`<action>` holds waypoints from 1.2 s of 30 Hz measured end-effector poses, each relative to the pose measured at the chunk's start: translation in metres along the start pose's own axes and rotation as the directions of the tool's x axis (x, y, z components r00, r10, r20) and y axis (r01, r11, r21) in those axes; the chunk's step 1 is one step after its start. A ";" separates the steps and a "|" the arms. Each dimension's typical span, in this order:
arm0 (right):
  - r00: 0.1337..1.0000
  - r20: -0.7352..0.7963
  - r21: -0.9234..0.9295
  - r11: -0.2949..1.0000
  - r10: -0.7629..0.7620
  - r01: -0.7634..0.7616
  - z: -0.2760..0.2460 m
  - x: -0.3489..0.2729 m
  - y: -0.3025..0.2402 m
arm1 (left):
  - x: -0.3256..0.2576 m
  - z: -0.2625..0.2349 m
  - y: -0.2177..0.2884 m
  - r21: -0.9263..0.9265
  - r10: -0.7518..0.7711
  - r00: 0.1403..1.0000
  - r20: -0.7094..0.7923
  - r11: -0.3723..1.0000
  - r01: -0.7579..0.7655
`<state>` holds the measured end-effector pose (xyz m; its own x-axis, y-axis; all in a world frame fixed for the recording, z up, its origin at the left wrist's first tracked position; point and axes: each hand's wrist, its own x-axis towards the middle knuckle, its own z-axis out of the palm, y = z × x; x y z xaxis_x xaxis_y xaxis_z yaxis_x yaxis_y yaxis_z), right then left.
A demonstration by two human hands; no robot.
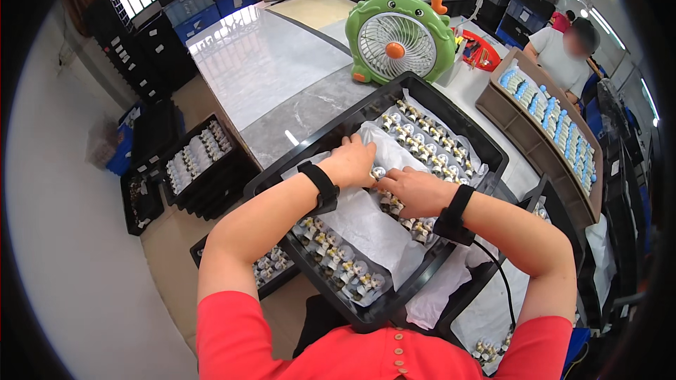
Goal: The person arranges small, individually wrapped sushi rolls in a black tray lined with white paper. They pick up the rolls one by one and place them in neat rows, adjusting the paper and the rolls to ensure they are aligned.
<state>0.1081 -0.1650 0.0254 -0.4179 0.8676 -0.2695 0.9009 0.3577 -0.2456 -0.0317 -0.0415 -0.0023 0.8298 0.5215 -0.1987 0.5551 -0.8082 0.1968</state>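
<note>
A black plastic tray [486,127] stands in front of me, with rows of small white-and-yellow figurines [420,146] in it. White tissue paper [366,229] lies across its middle and divides the rows. Over the middle of the tray, my left hand [352,162] has its fingers closed round one small figurine [378,172]. My right hand [417,191] meets it from the right, fingertips pinched on the same figurine above a partly hidden row. The fingers cover much of this piece. Both wrists wear black bands, and a cable runs from the right one.
Beyond the tray stands a green fan [400,39] on a grey-and-white table [271,70]. A brown crate [542,134] of blue-and-white pieces sits at the right. Stacked black trays [201,162] stand at the left. A co-worker [563,53] is at the far right.
</note>
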 end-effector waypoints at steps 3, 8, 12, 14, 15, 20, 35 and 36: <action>1.000 0.004 -0.005 1.000 0.029 -0.029 0.002 0.002 -0.001 | -0.001 -0.003 0.003 -0.028 -0.012 0.999 0.032 1.000 0.013; 1.000 -0.021 -0.162 0.987 0.003 -0.006 0.006 0.002 -0.002 | 0.002 0.000 0.005 -0.065 -0.064 0.996 0.066 0.996 0.068; 0.999 0.013 -0.167 0.985 0.039 -0.036 0.002 0.005 -0.008 | 0.004 -0.001 0.005 -0.106 -0.087 0.990 0.113 0.990 0.099; 0.998 0.016 -0.165 0.985 0.055 -0.052 0.006 0.006 -0.006 | 0.002 -0.002 0.006 -0.106 -0.081 0.991 0.107 0.990 0.093; 0.998 0.018 -0.165 0.984 0.063 -0.059 0.007 0.007 -0.005 | 0.002 -0.002 0.006 -0.105 -0.079 0.991 0.104 0.990 0.090; 0.999 0.032 -0.057 0.998 0.029 -0.027 0.003 0.006 0.001 | 0.002 0.002 0.007 -0.118 -0.102 0.992 0.078 0.987 0.111; 0.799 -0.075 -0.016 0.800 0.597 -0.599 -0.037 -0.059 0.103 | 0.018 -0.055 0.015 0.011 0.111 0.994 -0.024 0.994 -0.110; 0.796 -0.055 -0.006 0.797 0.602 -0.604 -0.037 -0.063 0.105 | 0.038 -0.049 0.013 -0.029 0.136 0.986 -0.092 0.990 -0.140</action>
<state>0.2334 -0.1691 0.0513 0.2163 0.9254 -0.3113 0.9713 -0.2362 -0.0274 0.0094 -0.0190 0.0396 0.8995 0.4294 -0.0806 0.4353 -0.8648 0.2503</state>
